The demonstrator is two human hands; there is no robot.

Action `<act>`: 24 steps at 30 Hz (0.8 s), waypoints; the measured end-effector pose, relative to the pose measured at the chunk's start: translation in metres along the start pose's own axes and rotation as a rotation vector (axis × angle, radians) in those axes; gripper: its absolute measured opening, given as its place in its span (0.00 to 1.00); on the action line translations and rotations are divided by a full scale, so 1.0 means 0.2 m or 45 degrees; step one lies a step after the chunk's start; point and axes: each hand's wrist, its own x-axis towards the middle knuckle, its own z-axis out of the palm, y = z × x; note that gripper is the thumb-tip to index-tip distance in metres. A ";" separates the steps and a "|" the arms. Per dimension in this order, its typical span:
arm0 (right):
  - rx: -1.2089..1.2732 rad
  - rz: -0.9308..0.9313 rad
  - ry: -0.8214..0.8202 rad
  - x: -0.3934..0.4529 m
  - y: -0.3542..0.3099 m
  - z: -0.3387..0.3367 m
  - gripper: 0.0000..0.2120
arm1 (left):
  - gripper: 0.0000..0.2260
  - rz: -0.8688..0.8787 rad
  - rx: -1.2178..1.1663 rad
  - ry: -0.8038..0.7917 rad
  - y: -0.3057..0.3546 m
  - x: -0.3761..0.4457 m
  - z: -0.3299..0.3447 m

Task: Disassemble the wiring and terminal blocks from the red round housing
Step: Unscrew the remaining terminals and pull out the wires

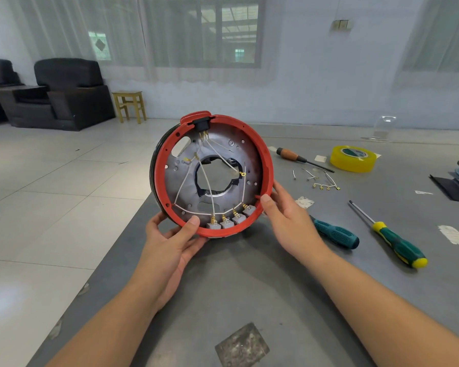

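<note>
The red round housing (266, 157) is held upright above the grey table, its open side facing me. My left hand (170, 238) grips its lower left rim, thumb on the red edge. My right hand (286, 218) grips the lower right rim, thumb on the edge. Inside, a silver metal plate (239, 152) with a central hole carries white wires (206, 181) with brass lugs. They run from a black socket (202, 125) at the top to several grey terminal blocks (229, 221) along the bottom rim.
On the grey table (249, 287) to the right lie loose white wires with brass lugs (319, 181), a brown-handled screwdriver (300, 158), a yellow tape roll (353, 158), and two green-handled screwdrivers (335, 233) (394, 241). A dark metal patch (242, 345) sits near me.
</note>
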 end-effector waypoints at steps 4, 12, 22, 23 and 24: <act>-0.854 -0.061 0.068 0.03 0.03 -0.18 0.19 | 0.28 0.018 0.044 -0.007 0.00 0.01 -0.01; -1.547 0.166 -0.105 -0.03 0.15 -0.37 0.23 | 0.35 0.061 0.119 0.014 0.00 0.03 -0.03; -1.400 0.203 0.038 -0.06 0.22 -0.37 0.14 | 0.30 0.134 0.081 0.066 0.00 0.06 -0.08; -1.309 0.203 0.063 -0.06 0.23 -0.37 0.15 | 0.31 0.138 0.067 0.071 0.01 0.07 -0.08; -1.217 0.195 0.091 -0.06 0.23 -0.38 0.15 | 0.32 0.143 0.059 0.077 0.01 0.07 -0.08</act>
